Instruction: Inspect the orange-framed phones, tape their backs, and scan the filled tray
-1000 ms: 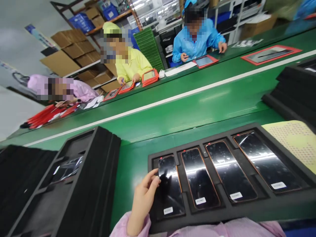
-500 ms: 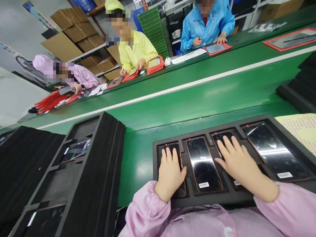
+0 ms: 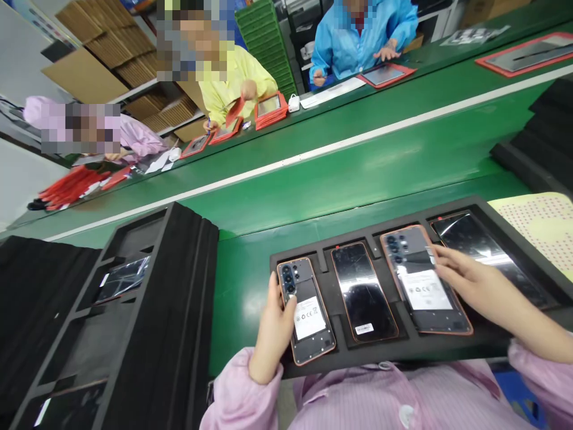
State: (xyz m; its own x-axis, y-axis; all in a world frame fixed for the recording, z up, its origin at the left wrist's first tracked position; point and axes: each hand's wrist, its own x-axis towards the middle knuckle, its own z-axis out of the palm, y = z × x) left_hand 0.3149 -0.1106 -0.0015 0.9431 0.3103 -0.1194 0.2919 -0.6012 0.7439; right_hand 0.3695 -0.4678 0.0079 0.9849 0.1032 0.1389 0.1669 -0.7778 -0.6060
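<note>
My left hand point(image 3: 274, 325) holds a phone point(image 3: 308, 340) by its left edge, thumb near the camera lenses and fingertips at the side. Its back faces up, showing several lenses and a white printed label. With my right hand point(image 3: 470, 278) I grip a second phone point(image 3: 423, 257) at its right edge, also back side up and slightly tilted over the tray. Between them a phone point(image 3: 364, 292) lies screen up in its slot of the black foam tray point(image 3: 349, 353). Another screen-up phone point(image 3: 496, 254) rests in the rightmost slot, partly behind my right hand.
Stacked black foam trays point(image 3: 179, 310) stand at my left, the top one holding phones. More black trays point(image 3: 537, 137) are at the right, near a yellow dotted sheet point(image 3: 532, 221). Several co-workers sit across the green conveyor bench point(image 3: 313, 173) with red-framed items.
Both hands lay flat on screen-up phones before. Now the two phones are turned over with their backs showing, one in each hand. The view has shifted slightly.
</note>
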